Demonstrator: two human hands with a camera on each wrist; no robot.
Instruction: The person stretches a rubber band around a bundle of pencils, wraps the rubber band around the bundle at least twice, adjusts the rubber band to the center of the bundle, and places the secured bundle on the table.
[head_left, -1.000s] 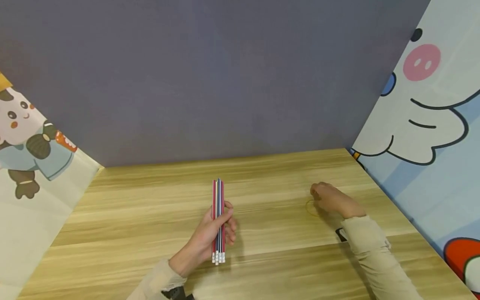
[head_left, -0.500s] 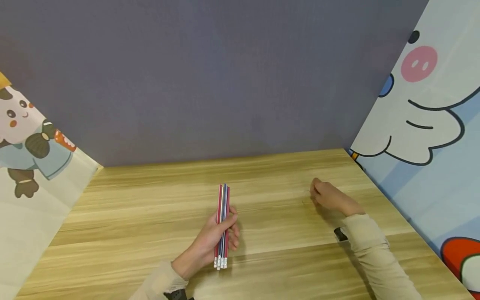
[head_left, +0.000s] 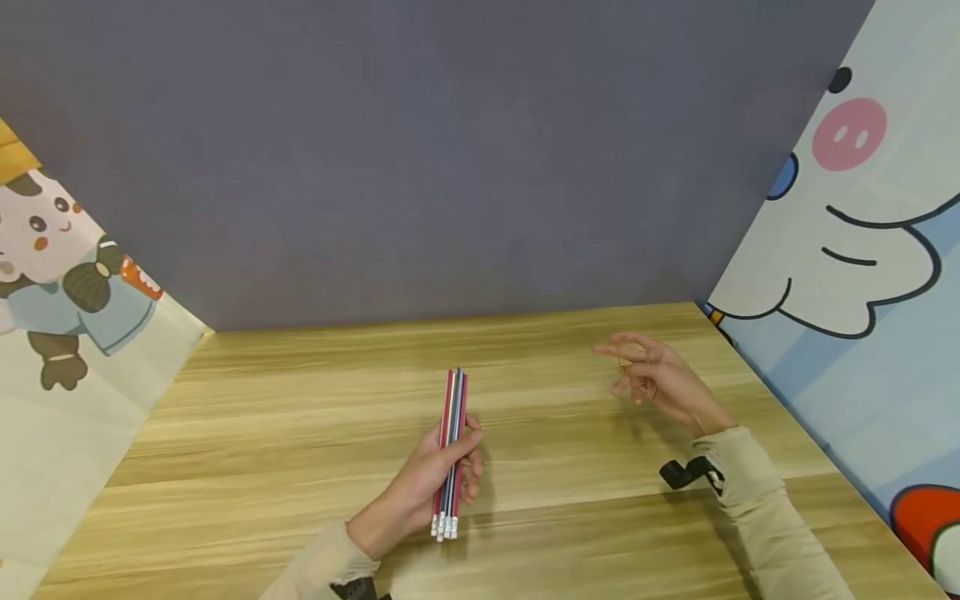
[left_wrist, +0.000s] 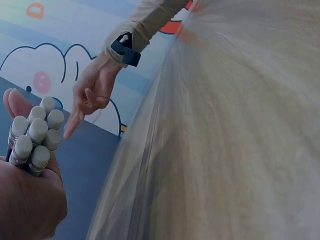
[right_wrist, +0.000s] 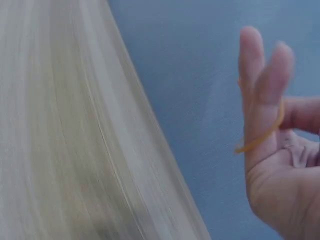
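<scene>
In the head view my left hand point(head_left: 420, 477) grips a bundle of several pencils point(head_left: 455, 408), with red, dark blue and pale barrels. Their white eraser ends point(left_wrist: 38, 130) face the left wrist camera, clustered above the palm. Over the table's right side, my right hand point(head_left: 667, 385) has some fingers stretched out and others bent. A thin yellow rubber band point(right_wrist: 260, 142) passes across its fingers, and a bent finger hooks it in the right wrist view. Part of the band is hidden by the fingers. The two hands are apart.
Light wood-grain table point(head_left: 300, 417) lies under both hands. A dark grey panel point(head_left: 450, 167) rises at its back edge. Cartoon-printed walls point(head_left: 885, 250) border the sides. Dark straps with a black piece point(head_left: 678, 475) sit at the wrists.
My right hand has lifted the rubber band off the table and spread its fingers. The left hand and the pencils have shifted slightly right.
</scene>
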